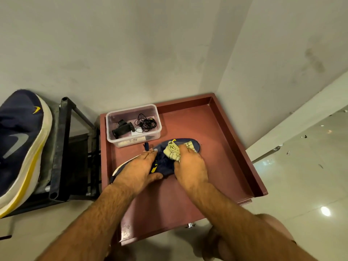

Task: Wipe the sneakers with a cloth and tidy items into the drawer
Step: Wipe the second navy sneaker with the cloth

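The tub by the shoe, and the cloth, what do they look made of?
The tub looks like clear, slightly frosted plastic: the cable inside shows through its walls. The cloth in the right hand looks like soft woven fabric, pale yellow with dark lines, since it bunches and creases; the exact fibre can't be told.

Drawer (235, 147) right half bare, open from above. Plastic box (133, 125) fills back-left corner. Sneaker (165, 162) under both hands blocks centre. Black metal rack (62, 147) with second sneaker (20, 144) stands close at left; walls close behind drawer.
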